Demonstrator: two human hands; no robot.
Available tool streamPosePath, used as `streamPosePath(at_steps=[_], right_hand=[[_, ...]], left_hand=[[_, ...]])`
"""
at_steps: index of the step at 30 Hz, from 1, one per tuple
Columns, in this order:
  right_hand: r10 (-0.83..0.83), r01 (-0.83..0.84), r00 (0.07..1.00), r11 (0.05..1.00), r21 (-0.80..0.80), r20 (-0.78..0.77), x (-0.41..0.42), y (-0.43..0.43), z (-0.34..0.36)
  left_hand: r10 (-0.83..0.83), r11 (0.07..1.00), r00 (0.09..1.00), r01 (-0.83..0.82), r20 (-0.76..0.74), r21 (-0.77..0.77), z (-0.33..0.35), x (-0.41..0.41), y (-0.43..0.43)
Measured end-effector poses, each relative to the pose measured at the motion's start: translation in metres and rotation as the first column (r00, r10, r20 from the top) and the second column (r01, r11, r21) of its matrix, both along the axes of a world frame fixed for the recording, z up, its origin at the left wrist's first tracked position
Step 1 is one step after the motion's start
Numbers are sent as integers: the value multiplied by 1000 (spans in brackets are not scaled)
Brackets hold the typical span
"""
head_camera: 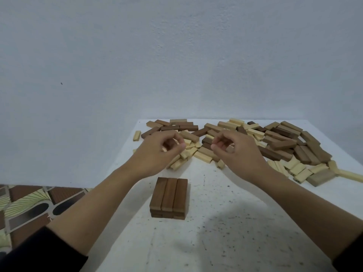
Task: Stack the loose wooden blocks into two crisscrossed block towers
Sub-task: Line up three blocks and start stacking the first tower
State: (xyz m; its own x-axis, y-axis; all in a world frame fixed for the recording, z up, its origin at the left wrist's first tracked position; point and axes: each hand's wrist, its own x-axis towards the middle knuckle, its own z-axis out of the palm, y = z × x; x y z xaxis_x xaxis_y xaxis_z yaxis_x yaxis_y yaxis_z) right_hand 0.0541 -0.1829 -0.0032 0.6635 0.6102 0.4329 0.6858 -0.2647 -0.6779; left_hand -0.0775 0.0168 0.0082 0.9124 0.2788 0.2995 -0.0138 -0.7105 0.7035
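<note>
The left hand (159, 152) and right hand (235, 152) hover side by side over the near edge of the loose blocks (275, 140). Both have their fingers curled in toward the thumb. Whether either one pinches a block cannot be told, since the blocks behind show through the gaps between the fingers. Both forearms reach in from the bottom corners, with dark sleeves (39, 252) pushed up near the elbows.

The blocks lie scattered across the far part of the white, speckled table (225, 232). Pale ones lie mostly in the middle and near right, dark and mid-brown ones at the back and far right. One pale block (137, 135) lies apart at the table's left edge.

Nearer the person, between the forearms, stands a low tower (169, 195). Its top layer is three dark blocks, touching side by side and pointing away. Another layer shows beneath.

A patterned floor (29, 203) shows at the left.
</note>
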Motion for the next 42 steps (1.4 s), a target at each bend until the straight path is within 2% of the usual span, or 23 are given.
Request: streamPosePath(at_steps=[4, 8, 10, 13, 16, 21, 27, 34, 40, 42], right_hand=[[-15, 55, 984, 974, -221, 179, 32, -6, -5], [39, 57, 968, 926, -372, 246, 43, -17, -11], [80, 51, 958, 897, -439, 275, 41, -21, -14], [122, 48, 942, 873, -485, 313, 38, -22, -20], [131, 52, 934, 871, -489, 333, 35, -24, -24], [122, 86, 907, 883, -461, 404, 36, -35, -31], [210, 10, 876, 892, -452, 435, 37, -50, -42], [213, -10, 868, 910, -414, 448, 41, -57, -44], [71, 71, 913, 942, -329, 402, 44, -66, -38], [68, 96, 912, 923, -372, 404, 44, -67, -36]], left_hand=[[-105, 940, 979, 155, -177, 303, -6, 29, -13], [-42, 755, 921, 282, -386, 592, -7, 50, -30], [-1, 671, 911, 307, -413, 675, -6, 52, -37], [25, 599, 932, 275, -361, 752, -9, 53, -40], [13, 585, 942, 265, -335, 767, -11, 54, -44], [29, 589, 904, 329, -426, 738, -7, 57, -48], [-9, 607, 877, 387, -481, 694, 0, 49, -45], [-135, 656, 866, 442, -482, 611, 3, 27, -52], [-156, 627, 870, 453, -467, 634, -1, 15, -61], [-165, 618, 877, 448, -451, 646, -3, 11, -65]])
